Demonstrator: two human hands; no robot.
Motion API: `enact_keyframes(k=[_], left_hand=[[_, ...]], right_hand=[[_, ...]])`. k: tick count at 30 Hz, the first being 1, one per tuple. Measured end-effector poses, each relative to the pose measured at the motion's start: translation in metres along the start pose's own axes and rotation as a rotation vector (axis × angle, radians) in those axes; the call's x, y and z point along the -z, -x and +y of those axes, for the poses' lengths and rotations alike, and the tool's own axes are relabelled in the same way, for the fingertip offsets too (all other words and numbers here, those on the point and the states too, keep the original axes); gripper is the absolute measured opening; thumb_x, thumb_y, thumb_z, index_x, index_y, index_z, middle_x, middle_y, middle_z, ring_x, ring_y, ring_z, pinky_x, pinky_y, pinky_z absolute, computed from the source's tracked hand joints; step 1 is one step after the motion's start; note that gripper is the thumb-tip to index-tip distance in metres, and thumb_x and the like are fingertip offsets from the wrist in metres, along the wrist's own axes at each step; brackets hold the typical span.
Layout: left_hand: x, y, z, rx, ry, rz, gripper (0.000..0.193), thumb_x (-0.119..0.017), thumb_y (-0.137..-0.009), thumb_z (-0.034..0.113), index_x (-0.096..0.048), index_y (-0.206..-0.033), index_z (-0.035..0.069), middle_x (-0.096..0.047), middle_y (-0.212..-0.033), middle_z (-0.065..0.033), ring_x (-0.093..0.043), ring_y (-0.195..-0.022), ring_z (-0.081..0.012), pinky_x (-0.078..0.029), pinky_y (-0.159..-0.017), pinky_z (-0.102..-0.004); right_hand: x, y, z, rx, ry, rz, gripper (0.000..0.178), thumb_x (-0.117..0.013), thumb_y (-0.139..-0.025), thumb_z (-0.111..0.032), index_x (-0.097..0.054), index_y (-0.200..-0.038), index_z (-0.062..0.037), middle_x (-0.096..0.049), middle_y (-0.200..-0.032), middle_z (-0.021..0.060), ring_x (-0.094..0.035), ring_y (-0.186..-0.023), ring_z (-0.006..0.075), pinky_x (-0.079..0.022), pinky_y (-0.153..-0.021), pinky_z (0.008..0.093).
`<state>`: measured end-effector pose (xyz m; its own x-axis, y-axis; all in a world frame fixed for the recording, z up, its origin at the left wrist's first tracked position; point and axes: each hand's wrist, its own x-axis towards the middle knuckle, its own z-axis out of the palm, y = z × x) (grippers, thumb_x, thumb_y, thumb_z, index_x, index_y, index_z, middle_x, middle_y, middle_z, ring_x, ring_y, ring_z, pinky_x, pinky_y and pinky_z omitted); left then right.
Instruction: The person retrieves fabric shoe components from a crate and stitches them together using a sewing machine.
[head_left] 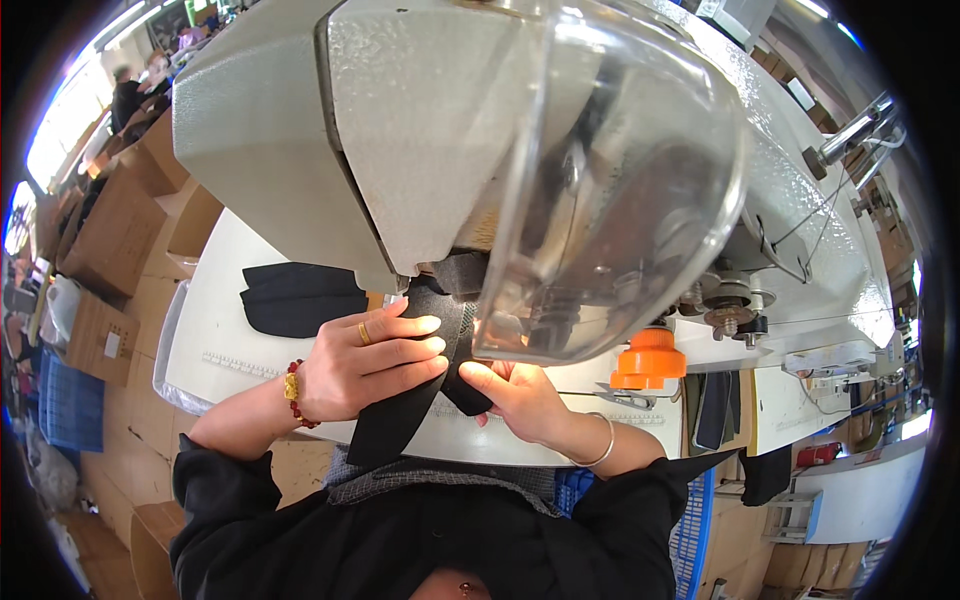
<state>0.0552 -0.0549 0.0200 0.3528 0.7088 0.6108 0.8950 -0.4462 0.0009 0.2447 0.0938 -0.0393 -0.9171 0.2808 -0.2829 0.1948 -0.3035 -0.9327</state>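
Note:
Under the head of a grey sewing machine lies a black fabric piece, its strip hanging toward me over the table's near edge. My left hand rests on it, fingers stretched out flat and pressing the cloth left of the needle area. With thumb on top and fingers curled partly below, my right hand pinches the cloth's right part. A grey textured band shows between the hands. The needle and presser foot are mostly hidden behind the machine head and the clear guard.
Several black cut pieces lie stacked left of the machine on the white table, which carries a printed ruler. An orange knob-like part and small scissors-like metal tool sit right. Cardboard boxes and a blue crate stand left.

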Motion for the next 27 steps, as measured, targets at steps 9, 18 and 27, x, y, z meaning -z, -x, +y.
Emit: enact_keyframes(k=[9, 18, 27], left_hand=[[-0.005, -0.001, 0.003, -0.057, -0.102, 0.049, 0.026, -0.068, -0.069, 0.015, -0.07, -0.095, 0.008, -0.066, -0.1, -0.0032, -0.064, -0.104, -0.0206, -0.053, -0.095, -0.0433], [0.007, -0.007, -0.002, -0.082, -0.079, -0.025, 0.025, -0.068, -0.07, 0.014, -0.065, -0.093, 0.005, -0.059, -0.092, -0.0023, -0.061, -0.104, -0.02, -0.055, -0.089, -0.0411], [0.011, -0.015, -0.006, -0.096, -0.061, -0.083, 0.024, -0.068, -0.071, 0.013, -0.065, -0.093, 0.005, -0.059, -0.093, -0.0024, -0.06, -0.105, -0.0198, -0.057, -0.077, -0.035]], right_hand=[[-0.009, 0.006, 0.004, 0.065, 0.186, 0.023, 0.04, -0.057, -0.097, -0.043, -0.062, -0.087, -0.0045, -0.057, -0.073, 0.0003, -0.056, -0.065, 0.0076, -0.043, -0.061, 0.0236], [-0.027, 0.013, 0.007, 0.322, 0.132, -0.038, 0.018, -0.054, -0.1, -0.017, -0.05, -0.103, 0.0, -0.057, -0.08, 0.0024, -0.055, -0.067, 0.008, -0.045, -0.06, 0.0243], [-0.015, 0.012, 0.009, 0.27, 0.291, -0.014, 0.023, -0.05, -0.102, -0.022, -0.052, -0.103, 0.0008, -0.058, -0.067, 0.0024, -0.056, -0.063, 0.01, -0.042, -0.058, 0.0262]])
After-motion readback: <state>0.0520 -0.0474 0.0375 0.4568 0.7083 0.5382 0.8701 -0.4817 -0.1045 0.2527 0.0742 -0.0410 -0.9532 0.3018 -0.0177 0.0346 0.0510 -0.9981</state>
